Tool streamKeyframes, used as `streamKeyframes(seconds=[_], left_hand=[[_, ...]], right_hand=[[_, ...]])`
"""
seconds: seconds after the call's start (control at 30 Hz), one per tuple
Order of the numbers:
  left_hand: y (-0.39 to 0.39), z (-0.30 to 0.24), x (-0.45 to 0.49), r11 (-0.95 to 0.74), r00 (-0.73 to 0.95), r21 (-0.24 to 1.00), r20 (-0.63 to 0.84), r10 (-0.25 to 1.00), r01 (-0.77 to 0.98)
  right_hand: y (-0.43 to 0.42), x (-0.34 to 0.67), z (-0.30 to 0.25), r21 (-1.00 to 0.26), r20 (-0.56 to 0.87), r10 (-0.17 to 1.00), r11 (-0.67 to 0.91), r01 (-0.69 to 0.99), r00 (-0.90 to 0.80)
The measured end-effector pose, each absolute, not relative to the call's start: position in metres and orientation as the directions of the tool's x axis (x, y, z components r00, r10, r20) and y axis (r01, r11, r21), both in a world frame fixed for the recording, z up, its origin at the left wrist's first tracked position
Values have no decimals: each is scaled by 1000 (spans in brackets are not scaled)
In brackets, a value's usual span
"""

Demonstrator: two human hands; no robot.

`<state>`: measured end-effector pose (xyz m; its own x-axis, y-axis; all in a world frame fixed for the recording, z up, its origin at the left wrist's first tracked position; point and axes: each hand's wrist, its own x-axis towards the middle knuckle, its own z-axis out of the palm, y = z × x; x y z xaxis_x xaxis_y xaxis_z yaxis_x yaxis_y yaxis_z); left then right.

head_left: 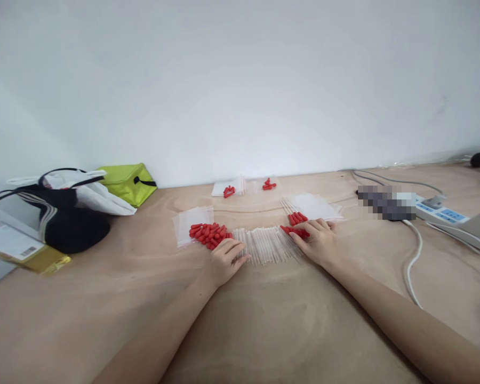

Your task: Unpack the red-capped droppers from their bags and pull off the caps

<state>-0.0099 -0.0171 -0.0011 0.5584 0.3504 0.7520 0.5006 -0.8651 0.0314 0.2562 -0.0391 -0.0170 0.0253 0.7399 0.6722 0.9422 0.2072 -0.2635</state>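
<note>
A row of thin clear sticks or tubes [266, 245] lies side by side on the table between my hands. My left hand [225, 260] rests at the row's left end, thumb and forefinger apart, with nothing visible between them. Just beyond it is a heap of small red caps [208, 233], partly on a clear plastic bag [190, 221]. At the right end, my right hand [319, 240] has its thumb and fingers around several red pieces [287, 230]; its fingertips are partly hidden. More red-tipped sticks [297, 218] lie just beyond that hand.
Other clear bags [312, 205] lie behind, and small red groups [229, 191] sit near the wall. At left are a lime-green bag [122, 181], a black bag [74, 226] and a gold packet [50, 258]. A power strip [442, 210] with a white cable [414, 261] occupies the right.
</note>
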Motion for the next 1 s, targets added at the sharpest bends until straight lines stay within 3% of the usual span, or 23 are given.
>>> streamKeyframes(seconds=[0.23, 0.37, 0.5, 0.73, 1.0], left_hand=[[-15, -7, -16, -879, 615, 96, 678, 401, 467], [-14, -9, -18, -880, 625, 117, 662, 415, 460], [-14, -8, -20, -882, 623, 123, 664, 413, 455], [-15, -4, -19, -882, 601, 130, 686, 410, 454], [-17, -2, -20, -886, 593, 96, 709, 381, 454]], right_hand=[[-24, 258, 4, -379, 465, 854, -46, 924, 233], [-5, 254, 16, -323, 253, 922, -205, 924, 293], [9, 245, 20, -210, 147, 939, -278, 937, 312], [18, 237, 21, -86, 204, 929, -297, 951, 309], [16, 233, 20, -152, 346, 905, -207, 967, 248]])
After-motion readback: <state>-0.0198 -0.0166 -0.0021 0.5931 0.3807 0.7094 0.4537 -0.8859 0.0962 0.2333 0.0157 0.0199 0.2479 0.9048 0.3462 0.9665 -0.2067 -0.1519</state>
